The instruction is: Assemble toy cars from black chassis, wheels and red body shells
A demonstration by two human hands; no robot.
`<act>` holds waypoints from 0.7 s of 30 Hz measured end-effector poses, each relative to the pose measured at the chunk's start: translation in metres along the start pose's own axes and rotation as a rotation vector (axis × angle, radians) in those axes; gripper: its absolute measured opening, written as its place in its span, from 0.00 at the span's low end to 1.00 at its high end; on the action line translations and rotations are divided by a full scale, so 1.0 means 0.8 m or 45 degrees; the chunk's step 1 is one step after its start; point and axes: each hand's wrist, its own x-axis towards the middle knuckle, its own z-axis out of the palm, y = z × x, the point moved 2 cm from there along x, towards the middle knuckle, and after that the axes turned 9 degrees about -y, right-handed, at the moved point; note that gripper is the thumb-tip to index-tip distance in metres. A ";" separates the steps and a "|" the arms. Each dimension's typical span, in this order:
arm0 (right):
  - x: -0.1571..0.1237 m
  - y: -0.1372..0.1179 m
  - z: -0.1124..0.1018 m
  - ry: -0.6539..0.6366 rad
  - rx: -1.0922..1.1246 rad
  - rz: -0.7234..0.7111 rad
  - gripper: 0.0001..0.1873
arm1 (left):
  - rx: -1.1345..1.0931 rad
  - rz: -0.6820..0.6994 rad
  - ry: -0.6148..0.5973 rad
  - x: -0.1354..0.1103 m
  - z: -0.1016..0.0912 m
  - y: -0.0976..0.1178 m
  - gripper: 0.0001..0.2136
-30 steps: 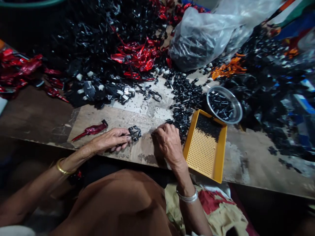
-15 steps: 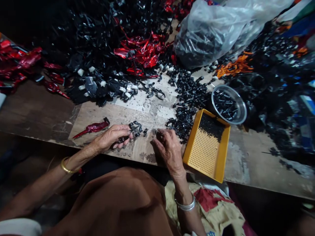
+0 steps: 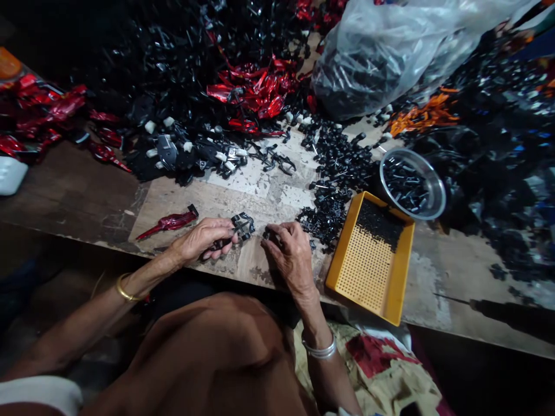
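My left hand (image 3: 208,238) is closed around a black plastic toy car chassis (image 3: 243,225), whose open front end sticks out past the fingertips over the wooden table. Just to the right, my right hand (image 3: 291,254) has its thumb and fingers pinched on a small black plastic part (image 3: 269,234), mostly covered by the fingers. A short gap separates the two hands. Left of them lies a shiny red toy car body (image 3: 169,222) with a black rear wing.
A yellow perforated tray (image 3: 333,271) with tiny black pieces stands right of my hands, touching or close to a clear round tub (image 3: 437,179). Loose black parts (image 3: 333,167) and red bodies (image 3: 260,86) heap behind, beside a plastic bag (image 3: 390,52). A dark thin-shafted tool (image 3: 498,309) appears at right.
My right hand has moved left and closed on the small black part that lay on the table. The chassis in my left hand has tilted slightly. The dark tool has come into view at right.
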 end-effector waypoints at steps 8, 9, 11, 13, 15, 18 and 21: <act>-0.002 -0.026 -0.015 0.053 0.531 -0.139 0.11 | 0.160 -0.020 -0.057 0.006 -0.001 0.001 0.07; 0.001 -0.031 -0.013 0.041 0.533 -0.159 0.11 | 0.177 -0.017 -0.060 0.006 -0.001 0.001 0.07; 0.005 -0.041 -0.008 0.015 0.526 -0.179 0.12 | 0.211 -0.013 -0.073 0.006 -0.001 0.002 0.07; 0.008 -0.047 -0.002 -0.008 0.531 -0.186 0.12 | 0.244 -0.009 -0.087 0.006 -0.001 0.003 0.07; 0.011 -0.050 0.003 -0.024 0.533 -0.186 0.13 | 0.272 -0.005 -0.102 0.006 -0.001 0.003 0.07; 0.012 -0.049 0.007 -0.039 0.493 -0.146 0.13 | 0.286 0.012 -0.124 0.007 -0.002 0.002 0.07; 0.012 -0.047 0.008 -0.054 0.473 -0.100 0.14 | 0.287 0.039 -0.129 0.008 -0.004 -0.001 0.07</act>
